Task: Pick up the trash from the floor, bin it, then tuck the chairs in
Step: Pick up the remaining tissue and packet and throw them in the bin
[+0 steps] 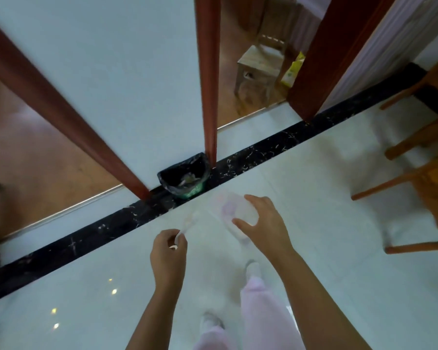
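Observation:
A small green bin [187,176] with a black liner stands against the white wall, on the black floor strip, with some rubbish inside. My left hand [168,253] pinches a thin, blurred white plastic piece [189,221] that points toward the bin. My right hand [263,221] grips a clear plastic cup or wrapper [234,210] with a pinkish tint, held just short of the bin. Wooden chairs [420,157] stand at the right edge.
Red-brown door frames [209,79] rise on either side of the wall panel. Through the doorway stands a small wooden chair [259,64] beside a yellow bag [292,70]. The floor is glossy white tile with a black marble strip [86,238]. My legs in pink trousers [253,311] are below.

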`<state>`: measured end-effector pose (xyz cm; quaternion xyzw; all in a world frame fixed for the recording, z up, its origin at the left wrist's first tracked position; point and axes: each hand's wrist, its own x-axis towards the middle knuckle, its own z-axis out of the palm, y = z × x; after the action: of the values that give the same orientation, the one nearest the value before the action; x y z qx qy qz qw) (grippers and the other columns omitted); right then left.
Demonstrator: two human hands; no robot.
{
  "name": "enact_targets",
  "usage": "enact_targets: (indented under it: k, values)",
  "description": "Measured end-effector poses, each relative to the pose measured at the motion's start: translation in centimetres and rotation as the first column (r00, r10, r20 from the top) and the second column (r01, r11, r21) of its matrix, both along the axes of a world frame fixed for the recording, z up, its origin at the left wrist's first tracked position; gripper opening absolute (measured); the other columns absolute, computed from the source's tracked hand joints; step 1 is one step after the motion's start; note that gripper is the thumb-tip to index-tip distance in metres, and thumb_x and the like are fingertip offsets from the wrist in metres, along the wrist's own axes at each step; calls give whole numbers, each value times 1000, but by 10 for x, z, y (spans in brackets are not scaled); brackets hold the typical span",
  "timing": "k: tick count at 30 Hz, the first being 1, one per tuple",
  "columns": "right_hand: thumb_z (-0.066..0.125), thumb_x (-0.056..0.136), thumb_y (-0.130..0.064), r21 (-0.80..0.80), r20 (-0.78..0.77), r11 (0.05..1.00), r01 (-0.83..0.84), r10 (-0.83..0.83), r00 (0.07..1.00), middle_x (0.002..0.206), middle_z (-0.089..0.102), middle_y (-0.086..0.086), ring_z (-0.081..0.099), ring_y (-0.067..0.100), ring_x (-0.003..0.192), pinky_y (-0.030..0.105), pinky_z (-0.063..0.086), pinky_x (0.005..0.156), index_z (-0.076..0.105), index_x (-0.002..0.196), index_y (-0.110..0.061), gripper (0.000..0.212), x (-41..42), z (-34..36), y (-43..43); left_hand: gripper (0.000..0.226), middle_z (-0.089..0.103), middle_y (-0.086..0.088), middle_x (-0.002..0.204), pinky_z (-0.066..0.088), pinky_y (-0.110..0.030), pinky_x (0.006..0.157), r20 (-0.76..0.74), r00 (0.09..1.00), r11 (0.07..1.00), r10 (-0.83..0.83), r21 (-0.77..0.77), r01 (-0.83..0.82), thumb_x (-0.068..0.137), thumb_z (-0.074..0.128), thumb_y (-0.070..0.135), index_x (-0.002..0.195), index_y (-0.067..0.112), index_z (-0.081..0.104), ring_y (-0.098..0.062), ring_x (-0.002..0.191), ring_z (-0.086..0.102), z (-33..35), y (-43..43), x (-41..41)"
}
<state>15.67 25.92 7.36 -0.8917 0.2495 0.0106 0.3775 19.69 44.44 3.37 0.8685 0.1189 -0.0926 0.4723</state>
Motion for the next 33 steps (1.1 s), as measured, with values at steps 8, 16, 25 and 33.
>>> enact_targets:
  k: [8, 16, 25, 33]
  values:
    - [68, 80, -32, -25, -58, 998, -64, 62, 996, 126, 47, 4, 48, 18, 114, 25, 40, 85, 44, 131, -17, 59, 108, -51, -18, 5, 59, -2, 87, 38, -25, 66, 32, 999, 998, -20, 54, 19, 87, 56, 10, 86, 12, 60, -18, 79, 55, -34, -12, 119]
    - [65, 82, -31, -15, -131, 997, -71, 68, 989, 129, 44, 6, 46, 21, 115, 32, 44, 88, 40, 133, -16, 59, 217, -98, -41, 10, 61, -9, 84, 34, -19, 53, -82, 996, 982, -32, 182, 47, 86, 51, 8, 83, 7, 60, -17, 70, 53, -84, -31, 225]
    - [60, 84, -33, -46, -229, 997, -60, 48, 972, 127, 42, 8, 42, 22, 116, 36, 45, 87, 36, 134, -15, 58, 287, -168, -53, 14, 59, -6, 78, 33, -12, 51, -118, 979, 955, -164, 231, 188, 84, 51, 3, 75, 10, 58, -9, 65, 51, -146, -43, 296]
    - [57, 86, -35, -109, -285, 992, -63, 29, 958, 123, 43, 6, 43, 21, 112, 31, 45, 83, 34, 134, -15, 56, 318, -244, -62, 13, 59, -9, 81, 37, -8, 53, -179, 943, 915, -279, 248, 318, 85, 53, 1, 74, 7, 57, -9, 66, 50, -231, -54, 342]
